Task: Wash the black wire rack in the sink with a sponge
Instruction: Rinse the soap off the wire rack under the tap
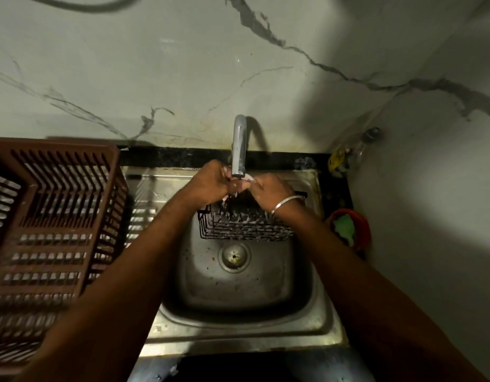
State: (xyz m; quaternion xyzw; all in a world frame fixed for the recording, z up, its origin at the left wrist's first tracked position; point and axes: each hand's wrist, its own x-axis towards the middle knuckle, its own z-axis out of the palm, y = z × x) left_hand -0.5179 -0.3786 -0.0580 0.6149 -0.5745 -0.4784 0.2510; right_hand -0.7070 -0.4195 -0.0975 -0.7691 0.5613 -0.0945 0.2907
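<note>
The black wire rack [245,223] lies in the back half of the steel sink [318,312], with soap foam on its wires. Above it, my left hand [212,183] and my right hand [270,190] meet fingertip to fingertip under the spout of the tap [239,144]. Both are soapy and neither holds anything; the spout hides some of the fingertips. A metal bangle [285,204] sits on my right wrist. The green sponge [344,227] rests in a red bowl [362,221] on the counter right of the sink.
A large brown plastic dish basket [53,230] stands on the draining board to the left. A clear bottle [351,153] leans in the back right corner. The drain [234,256] lies bare in the basin's middle. Marble-patterned walls close in behind and on the right.
</note>
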